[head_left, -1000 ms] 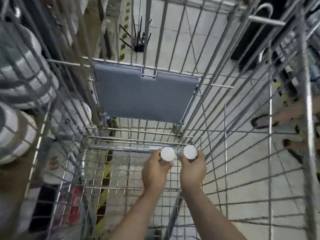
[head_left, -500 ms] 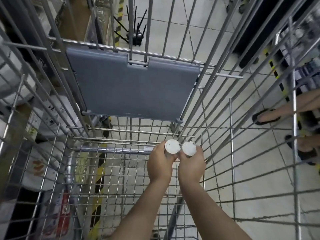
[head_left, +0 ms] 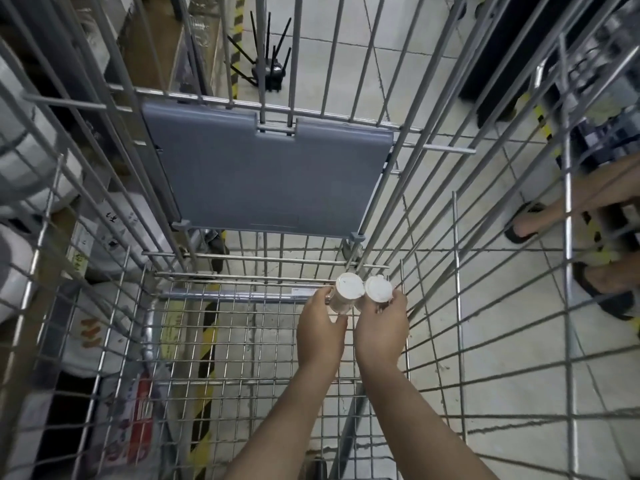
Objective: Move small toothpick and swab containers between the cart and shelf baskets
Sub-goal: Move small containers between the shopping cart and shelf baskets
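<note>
- Both arms reach down into the wire cart [head_left: 457, 306], the hands low in the middle of the frame, side by side near the far end of its mesh floor.
- The left hand [head_left: 320, 336] grasps a small round container with a white lid [head_left: 349, 286], fingers curled round its clear side; the lid faces up toward the viewer.
- The right hand [head_left: 381, 332] grasps a second white-lidded container [head_left: 378, 289] the same way, just to the right of the first; the two lids touch or nearly touch.
- Whether the containers rest on the mesh or are held above it, I cannot tell.
- Above the hands, in the centre of the frame, the cart's grey plastic seat flap [head_left: 270, 181] lies against the wire end wall.
- Through the bars at upper centre, a black device with upright antennas [head_left: 268, 71] sits on the tiled floor.
- At the right edge, another person's sandalled feet [head_left: 526, 223] stand on the tiles.
- At the left edge, white wrapped packs [head_left: 31, 168] fill a shelf beside the cart.
</note>
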Motion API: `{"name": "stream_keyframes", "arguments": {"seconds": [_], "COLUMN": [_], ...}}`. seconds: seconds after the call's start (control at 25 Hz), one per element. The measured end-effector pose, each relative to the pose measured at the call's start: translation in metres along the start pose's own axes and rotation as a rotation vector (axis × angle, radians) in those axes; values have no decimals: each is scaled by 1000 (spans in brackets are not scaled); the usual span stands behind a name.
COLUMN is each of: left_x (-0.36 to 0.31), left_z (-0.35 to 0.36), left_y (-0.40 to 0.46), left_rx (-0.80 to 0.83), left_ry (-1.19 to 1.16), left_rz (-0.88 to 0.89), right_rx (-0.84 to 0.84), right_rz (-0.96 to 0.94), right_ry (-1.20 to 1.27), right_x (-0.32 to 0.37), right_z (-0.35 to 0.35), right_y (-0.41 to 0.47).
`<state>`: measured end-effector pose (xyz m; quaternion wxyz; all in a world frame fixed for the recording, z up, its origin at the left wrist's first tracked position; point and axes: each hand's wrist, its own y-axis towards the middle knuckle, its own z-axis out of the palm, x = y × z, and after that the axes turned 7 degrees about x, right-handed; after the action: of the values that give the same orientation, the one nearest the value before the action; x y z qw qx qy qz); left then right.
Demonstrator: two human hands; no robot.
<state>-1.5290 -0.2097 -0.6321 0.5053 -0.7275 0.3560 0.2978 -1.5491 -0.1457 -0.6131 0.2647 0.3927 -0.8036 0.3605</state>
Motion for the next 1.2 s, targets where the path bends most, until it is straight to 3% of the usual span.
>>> {"name": "stream_keyframes", "arguments": {"seconds": [0.28, 0.6, 0.88, 1.08, 1.2], "left_x": [-24, -92, -119, -97, -72], "left_z": [-73, -165, -155, -117, -105], "left_y": [-112, -310, -494, -630, -711], "left_rx": [65, 65, -187, -429, -544], "left_ry": [19, 629, 611, 485, 380], "left_rz": [-97, 90, 108, 72, -5], "right_rx": [291, 660, 762, 836, 986], "right_rz": [-76, -625, -964, -1182, -1246], "right_ry": [-259, -769, -837, -831, -783], "right_x": [42, 75, 68, 41, 25], "right_z": [-68, -206, -334, -410, -444], "right_y": [-103, -233, -309, -362, -407]}}
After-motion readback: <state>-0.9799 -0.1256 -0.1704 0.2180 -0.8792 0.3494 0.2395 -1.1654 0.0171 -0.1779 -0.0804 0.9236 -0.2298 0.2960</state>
